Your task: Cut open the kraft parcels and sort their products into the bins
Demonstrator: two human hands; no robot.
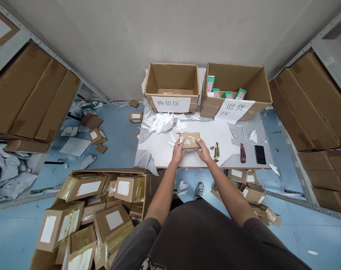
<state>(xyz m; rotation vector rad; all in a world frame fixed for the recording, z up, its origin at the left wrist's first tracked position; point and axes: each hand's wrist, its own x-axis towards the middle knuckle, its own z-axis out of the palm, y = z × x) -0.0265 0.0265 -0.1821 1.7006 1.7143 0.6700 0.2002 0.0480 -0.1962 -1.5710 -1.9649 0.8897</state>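
Note:
A small brown cardboard box [190,140] with clear tape across it sits at the front of the paper-covered table. My left hand [179,150] grips its left end, and my right hand [203,150] grips its right end. Just right of my right hand lies a yellow-and-black box cutter [217,152]. Farther right are a red-and-black box cutter [242,153] and a dark phone [260,154]. Behind the small box, crumpled white paper scraps [162,123] are heaped on the table.
At the table's back stand an open carton [172,77] and a wider carton [238,71] holding several green-and-pink boxes [240,94], each with a paper sign. A large carton [149,187] full of taped parcels is at my left. Loose boxes [253,195] lie under the table's right side.

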